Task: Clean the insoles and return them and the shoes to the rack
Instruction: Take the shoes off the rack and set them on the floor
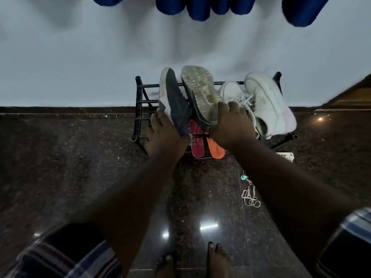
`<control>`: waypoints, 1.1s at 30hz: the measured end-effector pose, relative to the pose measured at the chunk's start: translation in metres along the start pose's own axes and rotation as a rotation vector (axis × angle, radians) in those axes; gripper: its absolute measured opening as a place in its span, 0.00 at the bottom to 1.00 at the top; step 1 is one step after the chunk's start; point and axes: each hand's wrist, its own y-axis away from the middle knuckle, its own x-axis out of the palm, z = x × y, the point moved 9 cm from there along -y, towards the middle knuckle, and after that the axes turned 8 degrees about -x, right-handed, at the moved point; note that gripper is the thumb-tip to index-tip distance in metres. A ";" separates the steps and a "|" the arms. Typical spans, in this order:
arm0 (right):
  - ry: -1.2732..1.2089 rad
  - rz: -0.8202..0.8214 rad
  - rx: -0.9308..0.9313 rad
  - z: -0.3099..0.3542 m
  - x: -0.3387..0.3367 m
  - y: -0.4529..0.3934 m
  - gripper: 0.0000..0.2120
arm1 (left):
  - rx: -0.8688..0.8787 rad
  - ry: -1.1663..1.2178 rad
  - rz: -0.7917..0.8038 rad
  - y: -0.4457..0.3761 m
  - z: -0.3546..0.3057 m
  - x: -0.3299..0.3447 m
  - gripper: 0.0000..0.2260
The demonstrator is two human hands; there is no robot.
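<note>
both hands [163,135] [228,125] grip tilted dark shoes [174,101] [200,93] on the rack [140,101] — loosen early and they'd tumble onto the insoles [196,141].

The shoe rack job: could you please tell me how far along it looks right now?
Nearly finished. Done: the red insole and orange insole lie on the rack, white sneakers beside them. In hand: the left hand and right hand each grip a dark shoe. Left: settling both.

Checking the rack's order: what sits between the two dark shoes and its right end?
The pair of white sneakers, side by side on the rack, in the head view.
</note>
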 end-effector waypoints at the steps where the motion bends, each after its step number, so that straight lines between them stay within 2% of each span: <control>1: -0.041 0.002 -0.013 -0.001 0.006 -0.011 0.32 | -0.014 0.005 -0.011 -0.007 -0.002 0.005 0.53; 4: -0.107 0.022 -0.036 0.001 0.021 -0.035 0.38 | -0.093 0.105 -0.002 -0.025 -0.004 0.018 0.54; 10: 0.018 0.019 0.047 -0.008 0.036 -0.048 0.40 | -0.137 0.276 -0.037 -0.035 0.004 0.023 0.54; 13: 0.028 0.029 0.070 -0.007 0.035 -0.052 0.39 | -0.223 0.463 -0.024 -0.037 0.017 0.015 0.51; 15: -0.051 -0.022 0.104 -0.008 0.028 -0.052 0.38 | -0.308 0.668 0.024 -0.038 0.033 0.013 0.47; 17: -0.260 -0.097 0.169 -0.012 0.021 -0.044 0.36 | -0.392 0.914 0.140 -0.033 0.047 0.019 0.38; 20: -0.895 -0.100 0.317 -0.014 0.037 -0.023 0.22 | -0.495 1.127 0.343 -0.021 0.060 0.030 0.22; 22: -1.236 -0.019 0.434 -0.010 0.064 -0.008 0.14 | -0.508 1.133 0.370 -0.019 0.068 0.032 0.24; 23: -1.295 0.012 0.490 -0.010 0.075 0.001 0.12 | -0.525 1.107 0.351 -0.018 0.072 0.032 0.27; 26: -1.167 -0.037 0.534 -0.017 0.088 0.014 0.18 | -0.576 1.012 0.279 -0.016 0.087 0.033 0.32; 30: -0.761 -0.206 0.368 -0.004 0.060 0.025 0.27 | -0.634 0.982 0.296 -0.008 0.092 0.034 0.22; 33: -0.537 -0.227 0.228 0.025 0.043 0.017 0.32 | -0.623 1.011 0.349 -0.007 0.089 0.037 0.15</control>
